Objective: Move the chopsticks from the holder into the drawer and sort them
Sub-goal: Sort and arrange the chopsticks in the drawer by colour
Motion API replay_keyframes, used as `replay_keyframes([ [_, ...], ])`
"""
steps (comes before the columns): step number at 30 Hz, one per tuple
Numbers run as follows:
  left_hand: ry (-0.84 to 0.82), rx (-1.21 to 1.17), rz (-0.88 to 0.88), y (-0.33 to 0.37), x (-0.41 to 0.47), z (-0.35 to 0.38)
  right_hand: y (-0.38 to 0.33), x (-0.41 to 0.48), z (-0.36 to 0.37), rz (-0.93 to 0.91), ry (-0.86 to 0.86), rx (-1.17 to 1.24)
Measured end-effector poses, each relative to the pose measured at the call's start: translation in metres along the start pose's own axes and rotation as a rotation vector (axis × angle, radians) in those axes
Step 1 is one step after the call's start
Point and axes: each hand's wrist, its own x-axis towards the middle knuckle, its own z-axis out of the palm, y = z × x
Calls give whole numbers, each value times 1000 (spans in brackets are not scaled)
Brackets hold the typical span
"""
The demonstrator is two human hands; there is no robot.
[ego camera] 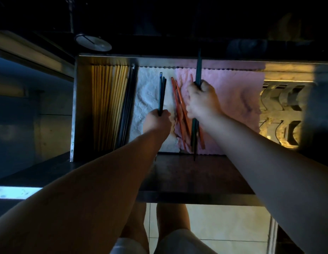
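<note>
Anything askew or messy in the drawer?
The orange chopsticks lie loose and crossed where the white towel meets the pink towel, unlike the yellow chopsticks packed parallel at the left of the drawer. The pink towel looks rumpled beneath them. Left hand and right hand each grip dark green chopsticks.

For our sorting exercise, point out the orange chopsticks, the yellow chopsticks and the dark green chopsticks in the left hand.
orange chopsticks (178, 107): head view, mid-shaft.
yellow chopsticks (108, 107): head view, mid-row.
dark green chopsticks (161, 96): head view, shafts above left hand (156, 123).
</note>
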Motion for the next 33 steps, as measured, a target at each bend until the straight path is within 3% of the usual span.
replay_keyframes([
  [7, 36, 112, 39, -15, 15, -44, 1, -5, 53, 392, -157, 241],
  [10, 1, 139, 23, -17, 22, -61, 6, -6, 75, 461, -183, 192],
  [19, -196, 200, 57, -26, 31, -89, 14, -8, 108, 431, -127, -62],
  [22, -172, 230, 42, -29, 32, -92, 14, -14, 111, 413, -114, -224],
  [28, -151, 213, 40, -27, 28, -97, 13, -20, 117, 403, -81, -196],
  [33, -112, 352, 98, -24, 23, -105, 19, -18, 120, 249, 40, -398],
])
